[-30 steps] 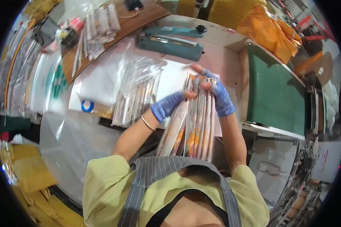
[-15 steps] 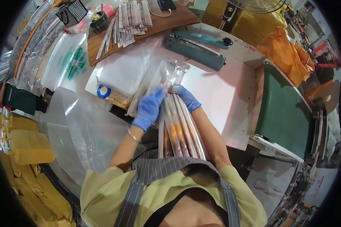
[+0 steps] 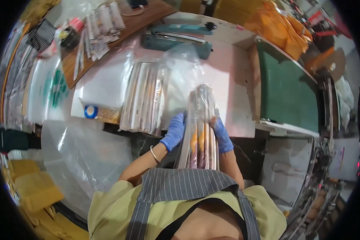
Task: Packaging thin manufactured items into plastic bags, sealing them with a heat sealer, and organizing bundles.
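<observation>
A bundle of long, slim printed packets (image 3: pixel 202 136) sits inside a clear plastic bag, its near end against my apron. The bag's loose, see-through end (image 3: pixel 184 60) stretches away over the white table. On the bundle's left side my left hand (image 3: pixel 175 131), in a blue glove, is pressed with its fingers partly hidden. My right hand (image 3: pixel 222 136), also gloved in blue, wraps the right side. Between them the two hands hold the bundle. Just to the left lies another bagged bundle (image 3: pixel 143 96) of similar long packets.
A blue-green bag sealer (image 3: pixel 178 40) stands at the table's far side. Loose slim packets (image 3: pixel 102 28) lie on a brown board (image 3: pixel 78 60) at far left. A tape roll (image 3: pixel 91 112) is near the left bundle. A green-topped surface (image 3: pixel 286 80) rises at right.
Both hands have moved from the bag's upper end down to the bundle's sides. The whole view has shifted, and the second bundle on the left shows more fully.
</observation>
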The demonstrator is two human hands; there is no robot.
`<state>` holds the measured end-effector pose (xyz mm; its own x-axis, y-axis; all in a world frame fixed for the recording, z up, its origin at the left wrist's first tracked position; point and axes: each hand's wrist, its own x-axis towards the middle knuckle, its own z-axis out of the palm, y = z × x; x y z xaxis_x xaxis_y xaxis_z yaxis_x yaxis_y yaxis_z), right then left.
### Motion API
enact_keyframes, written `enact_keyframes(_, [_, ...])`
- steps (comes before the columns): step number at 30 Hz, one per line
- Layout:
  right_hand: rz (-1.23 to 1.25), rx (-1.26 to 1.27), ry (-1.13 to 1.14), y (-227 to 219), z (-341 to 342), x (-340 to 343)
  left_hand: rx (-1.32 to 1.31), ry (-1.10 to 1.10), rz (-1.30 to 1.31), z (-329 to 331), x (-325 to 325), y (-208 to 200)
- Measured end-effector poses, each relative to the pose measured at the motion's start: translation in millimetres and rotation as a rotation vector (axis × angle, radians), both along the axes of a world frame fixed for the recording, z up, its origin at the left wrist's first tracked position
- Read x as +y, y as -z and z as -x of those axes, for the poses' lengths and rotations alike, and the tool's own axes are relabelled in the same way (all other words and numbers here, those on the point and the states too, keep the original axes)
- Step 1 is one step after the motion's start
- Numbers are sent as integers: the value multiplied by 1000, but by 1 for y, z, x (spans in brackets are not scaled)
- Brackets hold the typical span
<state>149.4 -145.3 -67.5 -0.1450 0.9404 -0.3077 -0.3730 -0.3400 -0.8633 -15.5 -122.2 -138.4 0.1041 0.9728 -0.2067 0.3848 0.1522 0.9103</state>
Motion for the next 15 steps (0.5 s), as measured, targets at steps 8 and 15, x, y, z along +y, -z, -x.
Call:
enact_keyframes(8, [367, 249, 333, -31, -24, -130, 527, 1259, -166, -10, 7, -152])
enact_keyframes(15, [-940, -1527, -253, -109, -87, 27, 361, 806, -1024, -14, 147, -187])
